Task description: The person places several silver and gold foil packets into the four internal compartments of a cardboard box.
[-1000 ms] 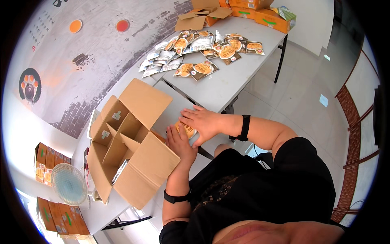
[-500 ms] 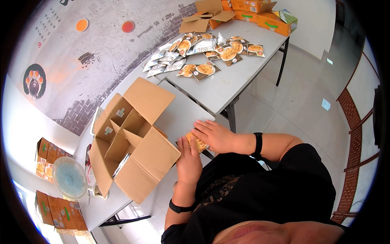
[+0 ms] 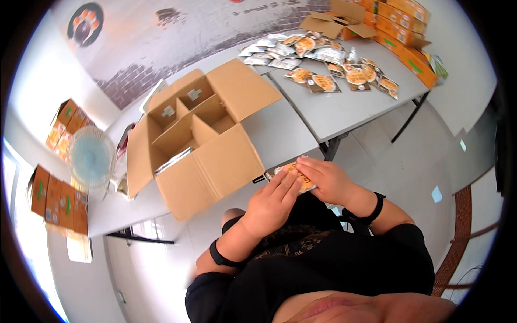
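Note:
A flat food packet (image 3: 306, 186) with an orange and yellow print is held between my two hands, over my lap at the table's front edge. My left hand (image 3: 273, 205) lies with its fingers over the packet's left part. From the other side, my right hand (image 3: 328, 183) grips its right part, fingertips near my left ones. Thumbs and the packet's underside are hidden. Left of my hands stands an open cardboard box (image 3: 211, 168) with dividers inside. In its near compartment a silvery packet edge (image 3: 174, 160) shows; the other compartments show no packets.
A pile of silver and brown packets (image 3: 323, 83) spreads over the far table (image 3: 371, 107). Behind it are an open carton (image 3: 344, 13) and stacked orange boxes (image 3: 401, 46). At the left are a round fan (image 3: 90, 156) and more orange boxes (image 3: 59, 202).
The view has swung, so the box and tables sit differently in it. The packet has come off the tabletop and back toward my lap, both hands still on it.

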`<state>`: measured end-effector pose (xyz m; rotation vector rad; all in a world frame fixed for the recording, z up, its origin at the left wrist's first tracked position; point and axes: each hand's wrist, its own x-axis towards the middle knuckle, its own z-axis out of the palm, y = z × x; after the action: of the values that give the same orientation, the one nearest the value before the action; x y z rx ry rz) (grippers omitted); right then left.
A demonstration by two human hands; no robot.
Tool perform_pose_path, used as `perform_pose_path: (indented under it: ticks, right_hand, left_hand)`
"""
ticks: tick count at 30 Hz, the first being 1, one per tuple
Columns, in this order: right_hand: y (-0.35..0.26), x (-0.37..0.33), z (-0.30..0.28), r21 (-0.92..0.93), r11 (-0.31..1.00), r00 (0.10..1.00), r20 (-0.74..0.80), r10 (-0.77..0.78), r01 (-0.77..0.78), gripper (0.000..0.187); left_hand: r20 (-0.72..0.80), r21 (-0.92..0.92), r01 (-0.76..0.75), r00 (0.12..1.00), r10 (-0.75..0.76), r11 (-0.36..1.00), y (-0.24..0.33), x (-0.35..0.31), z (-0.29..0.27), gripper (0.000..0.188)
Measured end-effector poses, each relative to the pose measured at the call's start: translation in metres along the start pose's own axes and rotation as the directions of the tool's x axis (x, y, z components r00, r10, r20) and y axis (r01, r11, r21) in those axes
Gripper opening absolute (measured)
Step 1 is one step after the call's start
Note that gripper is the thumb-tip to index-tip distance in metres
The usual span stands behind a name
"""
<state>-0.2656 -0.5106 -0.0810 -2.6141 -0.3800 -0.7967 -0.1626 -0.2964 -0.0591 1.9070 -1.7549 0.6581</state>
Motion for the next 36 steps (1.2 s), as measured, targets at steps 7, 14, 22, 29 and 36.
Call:
perform_pose_path:
  ticks: [7, 14, 22, 29, 36]
  right_hand:
    - [-0.026, 0.048, -0.035, -0.021, 0.987, 0.980, -0.116, -0.163, 0.162, 0.063]
    - [-0.056, 0.080, -0.069, -0.016, 0.959, 0.956, -0.073, -0.283, 0.283, 0.061]
    - [-0.070, 0.102, -0.068, 0.035, 0.948, 0.949, -0.037, -0.314, 0.316, 0.065]
    - [-0.062, 0.151, -0.041, 0.138, 0.924, 0.934, -0.039, -0.354, 0.356, 0.059]
    - [-0.065, 0.225, -0.001, 0.189, 0.945, 0.956, 0.075, -0.285, 0.267, 0.046]
  left_hand:
    - [-0.098, 0.057, -0.089, 0.991, 0.094, 0.994, -0.004, 0.016, -0.057, 0.042]
    - [-0.141, 0.028, -0.124, 0.982, 0.126, 0.992, 0.011, 0.020, -0.111, 0.036]
    - [-0.196, 0.047, -0.108, 0.974, 0.115, 0.993, 0.003, 0.011, -0.127, 0.032]
    - [-0.163, 0.093, -0.029, 0.986, 0.044, 0.995, -0.031, 0.006, -0.152, 0.044]
    - [-0.166, 0.289, 0.176, 0.977, -0.132, 0.941, -0.087, -0.001, -0.182, 0.036]
